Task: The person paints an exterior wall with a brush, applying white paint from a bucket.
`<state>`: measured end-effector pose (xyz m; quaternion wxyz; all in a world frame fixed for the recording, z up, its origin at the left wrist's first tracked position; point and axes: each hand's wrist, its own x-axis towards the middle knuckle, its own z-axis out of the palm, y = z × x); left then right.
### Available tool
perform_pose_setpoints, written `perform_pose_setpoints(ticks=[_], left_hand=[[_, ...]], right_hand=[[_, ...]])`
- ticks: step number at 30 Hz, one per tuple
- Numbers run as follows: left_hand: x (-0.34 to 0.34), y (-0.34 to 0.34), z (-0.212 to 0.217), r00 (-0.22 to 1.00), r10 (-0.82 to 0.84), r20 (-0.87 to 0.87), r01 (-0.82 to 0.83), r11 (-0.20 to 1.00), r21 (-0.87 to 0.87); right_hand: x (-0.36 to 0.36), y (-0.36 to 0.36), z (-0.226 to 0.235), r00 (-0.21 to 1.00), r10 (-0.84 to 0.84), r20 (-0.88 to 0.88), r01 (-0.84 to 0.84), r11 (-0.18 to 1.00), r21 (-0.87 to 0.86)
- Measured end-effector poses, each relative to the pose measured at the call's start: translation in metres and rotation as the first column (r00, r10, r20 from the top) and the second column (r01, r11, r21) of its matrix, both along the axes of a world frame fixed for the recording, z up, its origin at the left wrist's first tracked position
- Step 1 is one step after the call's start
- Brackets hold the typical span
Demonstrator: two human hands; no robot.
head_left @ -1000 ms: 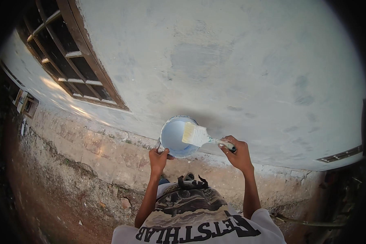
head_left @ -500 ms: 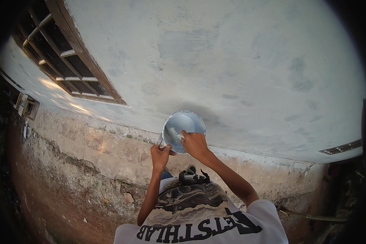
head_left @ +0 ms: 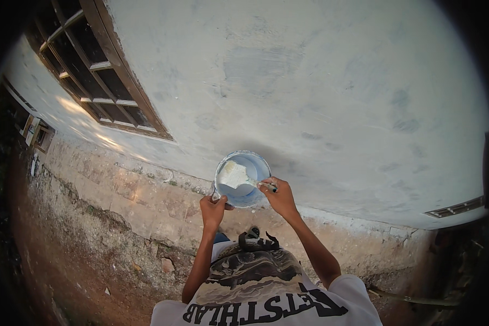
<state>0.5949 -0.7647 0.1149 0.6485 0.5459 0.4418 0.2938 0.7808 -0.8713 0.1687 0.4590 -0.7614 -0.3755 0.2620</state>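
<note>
My left hand (head_left: 212, 209) grips the near rim of a round pale-blue paint bucket (head_left: 255, 163), holding it up in front of a light plastered wall (head_left: 309, 81). My right hand (head_left: 280, 196) is closed on the handle of a paintbrush (head_left: 238, 176). Its wide bristles, loaded with white paint, lie over the bucket's opening toward the left side. The paint inside looks pale blue-white. Both forearms rise from my white printed shirt at the bottom edge.
A brown wooden window frame with bars (head_left: 100, 81) is set in the wall at the upper left. Below the plaster runs a rough bare concrete base (head_left: 136, 206), then reddish dirt ground (head_left: 65, 271). A vent grille (head_left: 456, 208) sits at the right.
My right hand dipped down over the bucket, covering the brush, and has now drawn back to the right rim with the paint-loaded brush showing again. The left hand kept its hold.
</note>
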Motion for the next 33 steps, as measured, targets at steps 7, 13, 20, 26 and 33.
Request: perform_pose_setpoints(ticks=[7,13,20,26,33], left_hand=[[0.002,0.000,-0.007,0.996,0.064,0.057,-0.061,0.997,-0.044],[0.002,0.007,-0.006,0.997,0.047,0.063,-0.045,0.998,-0.038],[0.000,0.012,0.001,0.993,0.056,0.108,-0.047,0.995,-0.084],[0.003,0.016,0.006,0.982,0.056,0.181,-0.034,0.992,-0.120],[0.012,0.019,0.014,0.980,0.040,0.194,-0.016,0.992,-0.126]], right_hand=[[-0.032,0.003,0.011,0.995,-0.102,-0.001,0.102,0.995,-0.022],[-0.027,0.007,-0.003,0.924,-0.157,-0.350,0.162,0.987,-0.017],[0.001,-0.004,0.029,0.895,-0.056,-0.443,-0.049,0.974,-0.221],[0.019,-0.010,0.064,0.988,0.142,0.064,-0.125,0.967,-0.224],[0.029,-0.002,0.064,0.774,0.269,0.574,-0.119,0.951,-0.284]])
